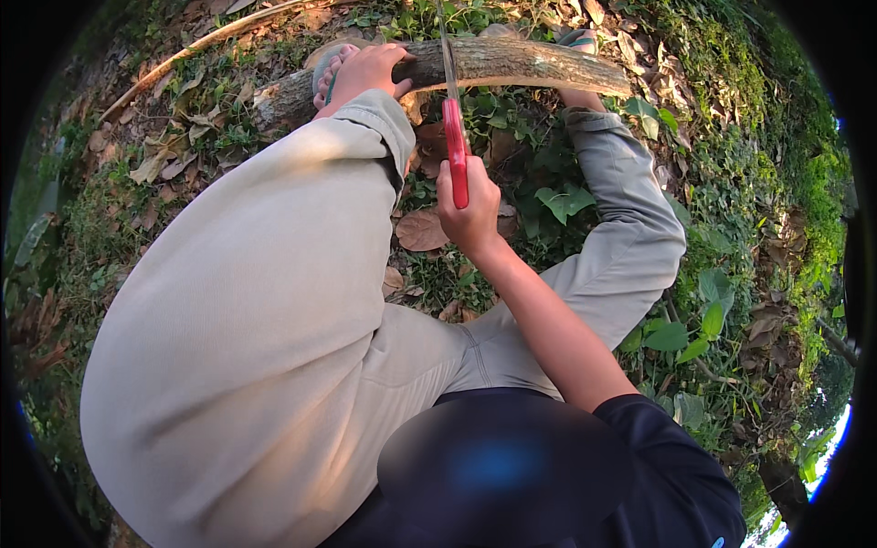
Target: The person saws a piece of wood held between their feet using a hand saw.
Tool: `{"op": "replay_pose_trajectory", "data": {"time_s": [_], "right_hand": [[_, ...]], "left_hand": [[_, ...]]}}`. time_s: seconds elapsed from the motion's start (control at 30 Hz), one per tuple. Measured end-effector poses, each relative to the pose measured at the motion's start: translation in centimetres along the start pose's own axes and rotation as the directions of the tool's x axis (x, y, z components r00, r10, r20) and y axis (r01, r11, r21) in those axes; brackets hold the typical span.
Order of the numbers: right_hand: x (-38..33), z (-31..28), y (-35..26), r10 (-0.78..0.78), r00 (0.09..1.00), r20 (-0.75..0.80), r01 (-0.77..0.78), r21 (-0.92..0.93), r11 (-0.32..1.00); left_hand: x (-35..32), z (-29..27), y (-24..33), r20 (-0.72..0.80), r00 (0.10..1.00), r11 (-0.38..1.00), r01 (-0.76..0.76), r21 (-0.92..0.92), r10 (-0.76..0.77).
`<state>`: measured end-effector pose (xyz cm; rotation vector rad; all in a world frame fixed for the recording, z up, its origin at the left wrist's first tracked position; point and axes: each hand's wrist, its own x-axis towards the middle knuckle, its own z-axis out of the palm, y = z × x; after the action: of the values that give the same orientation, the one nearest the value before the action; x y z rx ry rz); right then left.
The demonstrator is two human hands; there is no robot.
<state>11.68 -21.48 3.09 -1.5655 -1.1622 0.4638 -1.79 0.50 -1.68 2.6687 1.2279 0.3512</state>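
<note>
A thick, bark-covered log point(539, 62) lies crosswise in front of me, slightly bowed. My left hand point(365, 71) grips it left of the saw, thumb and fingers spread over the bark. In my right hand point(470, 205) is the red handle of a hand saw point(456, 151), fingers wrapped round it. The narrow metal blade points away from me and crosses the log just right of my left hand. Whether its teeth sit in a cut cannot be made out.
My sandalled left foot point(329, 78) is by the log's left part; my right foot point(582, 41) shows beyond its right part. A long pale stick point(196, 46) lies at the far left. Dry leaves point(421, 230) and green plants point(713, 320) cover the ground.
</note>
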Motion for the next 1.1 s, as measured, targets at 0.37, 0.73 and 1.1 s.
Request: {"op": "replay_pose_trajectory", "data": {"time_s": [0.37,0.73,1.1], "right_hand": [[2.0,-0.3,-0.4,0.136,0.99,-0.043,-0.134,0.032,0.99],[-3.2,0.2,2.8,0.103,0.994,0.023,-0.104,0.023,0.994],[6.8,1.4,0.1,0.25,0.957,-0.146,-0.238,0.09,0.967]], "left_hand": [[0.2,-0.4,1.3,0.065,0.997,0.999,-0.027,-0.037,0.03],[0.0,-0.6,1.7,0.041,0.999,0.993,0.003,-0.118,0.002],[0.3,-0.8,2.1,0.108,0.994,0.989,0.031,-0.141,-0.015]]}}
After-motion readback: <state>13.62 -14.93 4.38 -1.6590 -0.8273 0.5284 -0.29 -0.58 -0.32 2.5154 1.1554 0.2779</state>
